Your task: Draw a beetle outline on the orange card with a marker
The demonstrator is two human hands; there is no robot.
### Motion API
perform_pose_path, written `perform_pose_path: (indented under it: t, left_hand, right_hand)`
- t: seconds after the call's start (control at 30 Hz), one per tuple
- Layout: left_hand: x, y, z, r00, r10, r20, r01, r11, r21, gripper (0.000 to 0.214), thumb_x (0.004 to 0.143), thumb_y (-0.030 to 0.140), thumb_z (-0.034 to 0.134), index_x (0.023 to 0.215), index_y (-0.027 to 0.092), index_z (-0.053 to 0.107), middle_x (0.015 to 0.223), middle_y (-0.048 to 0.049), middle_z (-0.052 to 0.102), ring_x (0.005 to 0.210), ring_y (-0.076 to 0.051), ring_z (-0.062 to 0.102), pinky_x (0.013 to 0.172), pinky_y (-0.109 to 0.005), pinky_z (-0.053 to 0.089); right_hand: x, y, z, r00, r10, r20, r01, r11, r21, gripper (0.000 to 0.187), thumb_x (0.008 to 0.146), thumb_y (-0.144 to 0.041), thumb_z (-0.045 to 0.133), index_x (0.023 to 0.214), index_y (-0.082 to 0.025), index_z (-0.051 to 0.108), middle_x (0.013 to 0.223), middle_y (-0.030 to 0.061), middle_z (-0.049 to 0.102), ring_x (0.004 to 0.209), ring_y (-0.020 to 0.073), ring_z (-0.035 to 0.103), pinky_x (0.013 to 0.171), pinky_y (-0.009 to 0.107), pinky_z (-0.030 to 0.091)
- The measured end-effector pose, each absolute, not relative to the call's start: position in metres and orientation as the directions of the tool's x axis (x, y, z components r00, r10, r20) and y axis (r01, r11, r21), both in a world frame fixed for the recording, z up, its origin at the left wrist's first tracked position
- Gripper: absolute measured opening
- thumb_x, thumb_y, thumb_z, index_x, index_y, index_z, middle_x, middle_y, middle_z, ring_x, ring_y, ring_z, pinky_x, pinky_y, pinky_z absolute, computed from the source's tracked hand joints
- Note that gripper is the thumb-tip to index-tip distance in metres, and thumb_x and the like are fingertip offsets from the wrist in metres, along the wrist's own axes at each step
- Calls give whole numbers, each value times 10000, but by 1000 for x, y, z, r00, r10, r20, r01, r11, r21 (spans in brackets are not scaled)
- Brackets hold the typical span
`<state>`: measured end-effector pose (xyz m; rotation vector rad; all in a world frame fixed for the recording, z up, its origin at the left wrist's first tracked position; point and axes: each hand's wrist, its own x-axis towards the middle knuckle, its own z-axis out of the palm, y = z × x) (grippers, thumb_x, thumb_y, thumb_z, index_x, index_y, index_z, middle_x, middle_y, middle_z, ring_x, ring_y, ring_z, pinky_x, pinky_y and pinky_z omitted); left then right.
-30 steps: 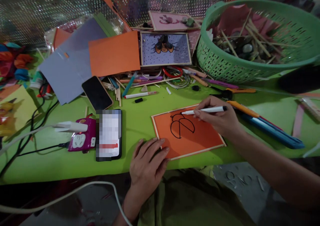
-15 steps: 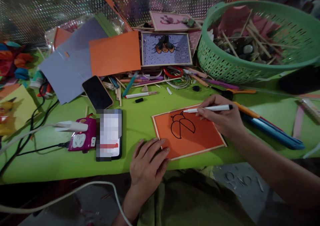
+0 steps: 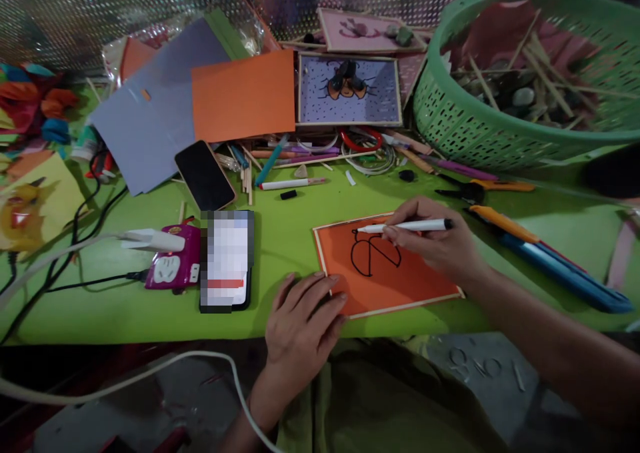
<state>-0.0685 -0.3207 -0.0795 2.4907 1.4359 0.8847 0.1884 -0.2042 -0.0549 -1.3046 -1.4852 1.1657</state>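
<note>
The orange card (image 3: 415, 283) lies near the front edge of the green table (image 3: 285, 229), bearing a black outline (image 3: 373, 258) of a rounded bug shape. The right hand (image 3: 437, 245) reaches in from the right with its wrist low over the card, its grip pinching a white marker (image 3: 407, 227) held nearly level, tip pointing left at the top of the outline. The left hand (image 3: 303, 326) lies palm down, its grip spread flat with fingertips on the card's near left corner, just right of a phone (image 3: 227, 259).
</note>
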Motion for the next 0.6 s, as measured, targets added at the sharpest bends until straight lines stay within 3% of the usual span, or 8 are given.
perform_pose_path:
  t: [0.6]
  left_hand:
    - [-67, -320, -77, 365, 819, 444, 749, -541, 382, 179, 1091, 256, 620, 1176, 268, 776, 1293, -20, 853, 1229, -229, 771, 1181, -452, 507]
  right_hand:
    - [189, -202, -52, -148, 989, -4, 249, 33, -968, 301, 807, -510, 944, 773, -297, 734, 704, 16, 730, 603, 174, 594, 511, 312, 435]
